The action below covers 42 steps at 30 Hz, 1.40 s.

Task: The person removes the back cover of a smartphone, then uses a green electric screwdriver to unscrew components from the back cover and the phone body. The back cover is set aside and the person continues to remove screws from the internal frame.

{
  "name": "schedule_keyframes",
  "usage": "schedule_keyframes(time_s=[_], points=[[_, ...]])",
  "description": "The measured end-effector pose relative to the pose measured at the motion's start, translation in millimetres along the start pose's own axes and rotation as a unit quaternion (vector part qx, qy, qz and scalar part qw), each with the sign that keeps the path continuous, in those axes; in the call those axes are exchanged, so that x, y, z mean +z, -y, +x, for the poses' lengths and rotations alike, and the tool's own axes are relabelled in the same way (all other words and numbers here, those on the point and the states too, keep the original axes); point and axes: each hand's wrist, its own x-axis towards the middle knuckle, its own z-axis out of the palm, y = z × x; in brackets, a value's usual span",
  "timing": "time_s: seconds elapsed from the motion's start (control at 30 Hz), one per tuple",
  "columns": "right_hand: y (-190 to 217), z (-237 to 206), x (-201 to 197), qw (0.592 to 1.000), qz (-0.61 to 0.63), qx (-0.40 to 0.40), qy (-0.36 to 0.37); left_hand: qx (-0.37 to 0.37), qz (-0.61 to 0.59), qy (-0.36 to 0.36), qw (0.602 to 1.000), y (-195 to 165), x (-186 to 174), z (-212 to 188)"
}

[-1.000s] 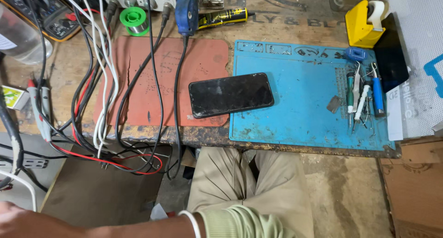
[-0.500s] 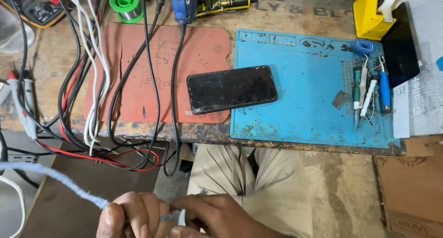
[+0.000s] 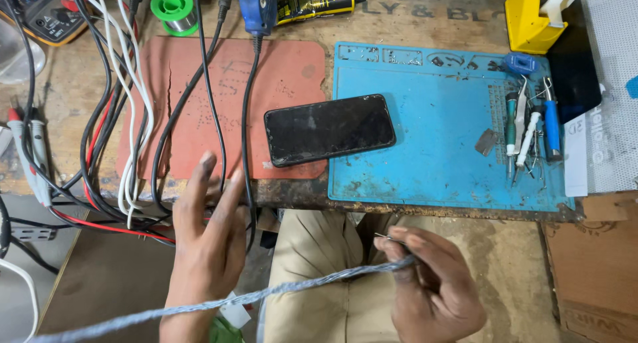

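Nearest the camera, the right hand [image 3: 432, 286] pinches the end of a grey braided cable [image 3: 266, 293], its grip closed on it just behind the bare metal tip; the cable trails left across the lap and off the frame's lower left corner. The left hand [image 3: 206, 240] hangs open, fingers spread, holding nothing, just beside the dangling black cords [image 3: 247, 150]. Farther off, on the surface, a black smartphone [image 3: 329, 129] lies across the seam of the red mat [image 3: 199, 117] and blue repair mat [image 3: 432, 150]; screwdrivers and tweezers [image 3: 528, 133] sit at the blue mat's right.

Black phone [image 3: 329, 129] spans rust-red mat [image 3: 199, 110] and blue mat [image 3: 432, 157]; braided grey cable [image 3: 279, 291].
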Motion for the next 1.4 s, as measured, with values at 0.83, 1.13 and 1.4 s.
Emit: schedule_keyframes(time_s=[0.83,1.13,1.4], points=[[22.2,35.3,29.7,0.977,0.212,-0.021,-0.003,-0.217,-0.705,-0.040,0.674,-87.6,27.5,102.6],[43.4,31.3,34.6,0.991,0.131,-0.017,-0.023,-0.174,-0.653,-0.062,0.734,-97.7,18.3,92.6],[58.8,40.1,34.0,0.989,0.140,-0.047,0.017,-0.137,-0.622,-0.070,0.768,-100.8,16.3,86.5]])
